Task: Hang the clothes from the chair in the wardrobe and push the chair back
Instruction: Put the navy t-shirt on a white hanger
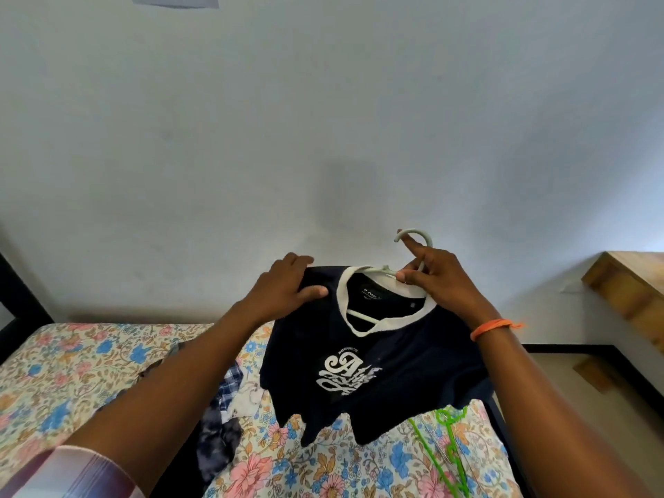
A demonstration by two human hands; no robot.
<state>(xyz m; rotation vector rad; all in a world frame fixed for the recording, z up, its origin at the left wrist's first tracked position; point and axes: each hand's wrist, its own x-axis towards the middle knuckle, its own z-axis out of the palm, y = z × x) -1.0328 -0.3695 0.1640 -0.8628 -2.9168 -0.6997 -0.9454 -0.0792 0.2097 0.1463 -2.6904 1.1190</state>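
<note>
Left hand [287,282]: arm stretched forward, fingers curled over cloth, thumb pressed beneath, pinching it.
Right hand [434,278]: arm extended, fingers curled round a hanger's neck, index finger raised (an orange band circles the wrist).

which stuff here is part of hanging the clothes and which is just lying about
Part of the job:
- dark navy t-shirt with white collar and white print
- pale grey plastic hanger inside it
- left hand holding the shirt's shoulder
- right hand gripping the hanger's neck
- heap of checked and dark clothes on the bed
- bright green plastic hanger

Lying about:
- floral bedsheet
- wooden shelf
</note>
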